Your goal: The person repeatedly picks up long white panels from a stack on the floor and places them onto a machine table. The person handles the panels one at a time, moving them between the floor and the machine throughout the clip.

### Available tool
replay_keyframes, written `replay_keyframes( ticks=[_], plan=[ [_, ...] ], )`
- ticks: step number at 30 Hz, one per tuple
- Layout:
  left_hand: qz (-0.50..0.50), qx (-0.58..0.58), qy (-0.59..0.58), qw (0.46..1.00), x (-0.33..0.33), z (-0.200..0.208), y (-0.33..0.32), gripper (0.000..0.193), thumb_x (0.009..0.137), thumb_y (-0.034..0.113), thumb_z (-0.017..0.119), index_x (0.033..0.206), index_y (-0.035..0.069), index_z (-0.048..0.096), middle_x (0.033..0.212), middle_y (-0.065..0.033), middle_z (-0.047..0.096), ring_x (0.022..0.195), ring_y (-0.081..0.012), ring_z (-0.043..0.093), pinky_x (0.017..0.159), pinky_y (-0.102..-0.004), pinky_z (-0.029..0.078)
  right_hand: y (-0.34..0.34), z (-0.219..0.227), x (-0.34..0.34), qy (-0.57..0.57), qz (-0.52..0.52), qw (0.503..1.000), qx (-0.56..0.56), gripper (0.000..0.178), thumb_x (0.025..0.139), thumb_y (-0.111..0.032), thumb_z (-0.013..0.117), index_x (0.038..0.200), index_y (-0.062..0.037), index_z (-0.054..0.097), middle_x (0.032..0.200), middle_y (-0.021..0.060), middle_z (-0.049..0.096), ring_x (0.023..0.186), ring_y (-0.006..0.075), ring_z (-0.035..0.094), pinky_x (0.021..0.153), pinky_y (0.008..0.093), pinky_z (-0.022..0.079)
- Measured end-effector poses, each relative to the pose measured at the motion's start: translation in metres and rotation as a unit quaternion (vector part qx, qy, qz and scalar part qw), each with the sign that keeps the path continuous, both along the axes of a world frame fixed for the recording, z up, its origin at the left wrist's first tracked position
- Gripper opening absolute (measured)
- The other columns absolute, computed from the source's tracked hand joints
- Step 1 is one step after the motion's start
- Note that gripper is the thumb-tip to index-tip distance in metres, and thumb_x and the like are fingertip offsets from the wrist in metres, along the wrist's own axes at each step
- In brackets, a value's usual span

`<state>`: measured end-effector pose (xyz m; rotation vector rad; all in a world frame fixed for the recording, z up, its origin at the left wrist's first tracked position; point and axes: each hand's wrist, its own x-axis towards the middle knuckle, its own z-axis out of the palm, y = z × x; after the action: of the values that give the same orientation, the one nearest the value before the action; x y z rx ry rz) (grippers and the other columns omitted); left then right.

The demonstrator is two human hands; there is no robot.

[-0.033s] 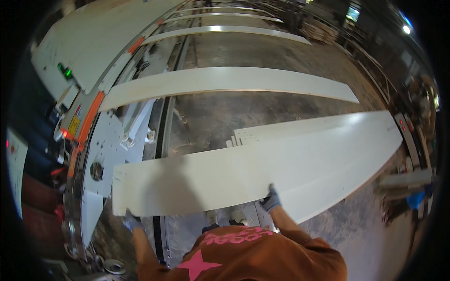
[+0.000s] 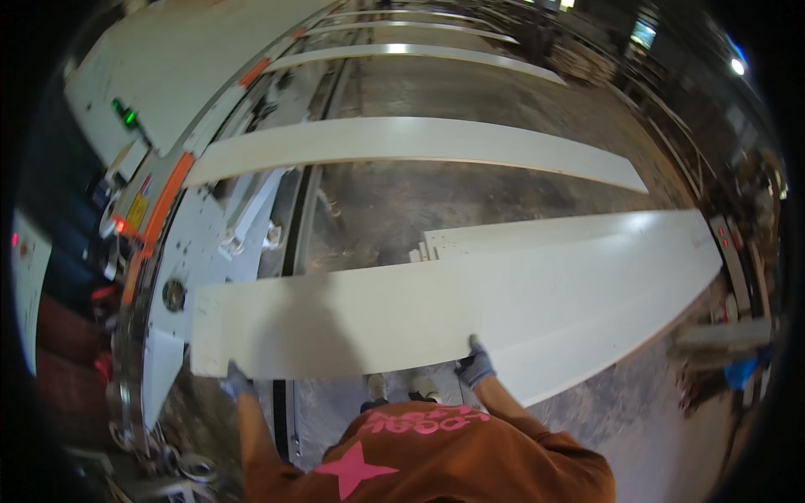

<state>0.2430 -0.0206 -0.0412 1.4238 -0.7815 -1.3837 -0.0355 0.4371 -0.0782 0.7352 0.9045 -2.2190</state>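
- Leftward, the white board (image 2: 394,318) has shifted slightly; at the lower centre-left of the frame, its left end now sits closer to the grey metal table (image 2: 197,239).
- I see the left hand (image 2: 239,384) gripping the near edge by that end, and the right hand (image 2: 476,367) holding it near lower centre; fingers underneath are hidden, so I cannot tell how firmly.
- I judge this a small, guided slide, clear of the white strip (image 2: 419,140) above.

A long, off-white board (image 2: 390,323) stretches crosswise, broad face up.
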Motion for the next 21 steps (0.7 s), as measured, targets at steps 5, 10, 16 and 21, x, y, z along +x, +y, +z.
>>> replay_keyframes(
  ticks=[5,10,16,21],
  plan=[
    [0.054,-0.011,-0.181,0.982,-0.041,0.031,0.000,0.054,0.078,0.037,0.059,0.111,-0.004,0.049,0.112,-0.0144,0.053,0.095,-0.0251,0.052,0.081,-0.0338,0.043,0.067,0.005,-0.043,0.090,-0.002,0.993,-0.076,0.053,0.079,-0.050,0.042,0.118,-0.0142,0.046,0.118,0.0055,0.051,0.111,0.0278,0.044,0.089,0.0485,0.036],
    [0.125,-0.062,-0.149,0.979,-0.024,0.029,-0.059,0.073,0.074,0.044,0.060,0.124,-0.003,0.034,0.119,-0.0194,0.046,0.108,-0.0286,0.046,0.091,-0.0315,0.035,0.136,-0.004,-0.110,-0.032,-0.038,0.998,-0.039,0.058,0.080,-0.051,0.038,0.123,-0.0129,0.041,0.128,0.0045,0.041,0.119,0.0258,0.035,0.095,0.0454,0.029],
    [0.107,-0.004,-0.295,0.949,-0.011,0.028,-0.122,0.082,0.075,0.050,0.054,0.130,-0.001,0.023,0.128,-0.0217,0.036,0.117,-0.0322,0.037,0.095,-0.0334,0.032,0.101,-0.028,-0.118,-0.057,0.040,0.996,0.054,0.065,0.077,-0.056,0.038,0.125,-0.0129,0.038,0.131,0.0024,0.037,0.120,0.0255,0.033,0.095,0.0444,0.028],
    [0.090,0.006,-0.309,0.947,-0.007,0.039,-0.182,0.084,0.074,0.053,0.052,0.130,-0.002,0.023,0.129,-0.0228,0.034,0.119,-0.0322,0.035,0.097,-0.0336,0.029,0.023,0.009,-0.092,-0.103,0.059,0.989,0.085,0.063,0.077,-0.058,0.032,0.123,-0.0153,0.037,0.128,0.0030,0.037,0.119,0.0256,0.031,0.096,0.0479,0.023]
  ],
)
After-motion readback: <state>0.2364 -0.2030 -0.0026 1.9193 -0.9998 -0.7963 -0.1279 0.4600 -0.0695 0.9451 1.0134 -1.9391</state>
